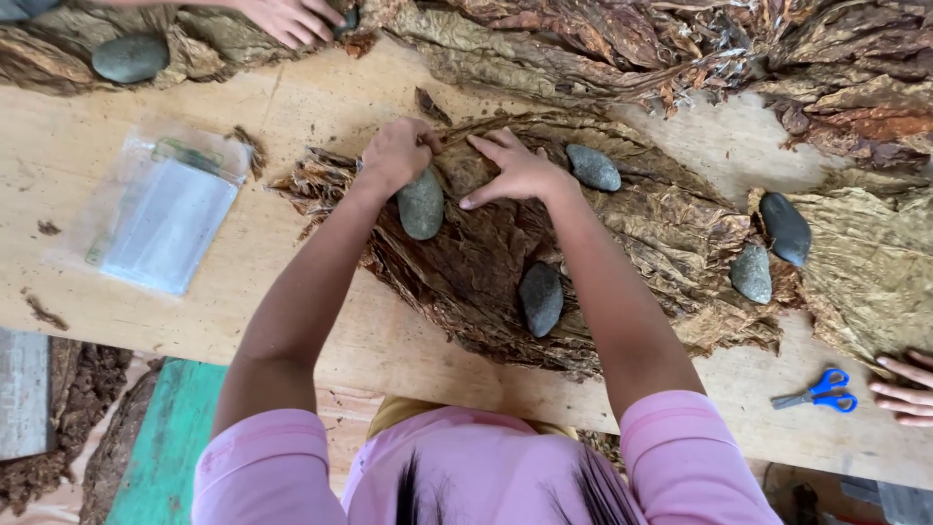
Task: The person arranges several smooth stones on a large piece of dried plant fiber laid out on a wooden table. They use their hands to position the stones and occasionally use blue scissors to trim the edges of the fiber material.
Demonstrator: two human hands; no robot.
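1. Fingers: left hand [397,154] curled shut on the far edge of the dried leaf stack [505,253]; right hand [515,170] spread flat, pressing it, gripping nothing.
2. Stack sits mid-table [292,321], brown, crinkled, brittle-edged.
3. Smooth grey stones [421,204] weigh it down, one touching the left hand.
4. Left: clear plastic pouch [170,219]. Right: blue scissors [821,391] near another person's fingers [904,389], cut off by the frame.
5. Far: more leaves [680,39], another hand [290,17], partly cropped.

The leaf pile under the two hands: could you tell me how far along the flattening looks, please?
Done: a stack of dried brown leaves lies spread on the wooden table, weighted by grey stones. In hand: the left hand and right hand press the top leaf's far edge. Left: crumpled leaves are heaped along the far side.
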